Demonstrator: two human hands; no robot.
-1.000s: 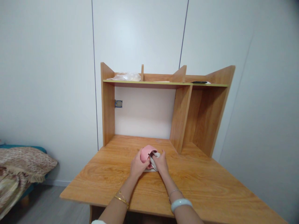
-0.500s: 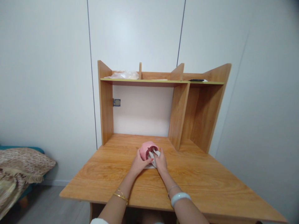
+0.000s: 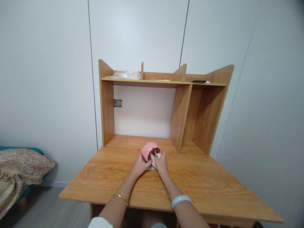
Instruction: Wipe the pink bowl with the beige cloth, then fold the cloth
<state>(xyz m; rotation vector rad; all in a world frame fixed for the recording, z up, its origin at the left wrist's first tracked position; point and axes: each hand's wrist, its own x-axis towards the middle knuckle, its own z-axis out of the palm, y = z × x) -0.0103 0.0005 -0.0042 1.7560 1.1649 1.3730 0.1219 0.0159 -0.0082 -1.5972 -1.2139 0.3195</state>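
A pink faceted pot-like container (image 3: 147, 150) is tilted over the desk, its dark opening turned toward me and to the right. My left hand (image 3: 139, 165) grips its left side and lower rim, with the thumb near the opening. A whitish cloth (image 3: 153, 161) is bunched at the mouth, partly inside, and some of it hangs below the container. My right hand (image 3: 161, 163) is closed on the cloth at the right of the opening; some of its fingers are hidden at the rim.
The wooden desk (image 3: 201, 183) carries a hutch with upright dividers (image 3: 180, 117). On its upper shelf lie a clear plastic bag (image 3: 125, 75) and a flat black object (image 3: 199, 81). A wall socket (image 3: 118, 103) shows behind. At left is a bed with a patterned blanket (image 3: 23, 164).
The container has tipped slightly, and my right hand has shifted a little with the cloth at its mouth. Both hands keep their hold. The whole view has moved slightly.
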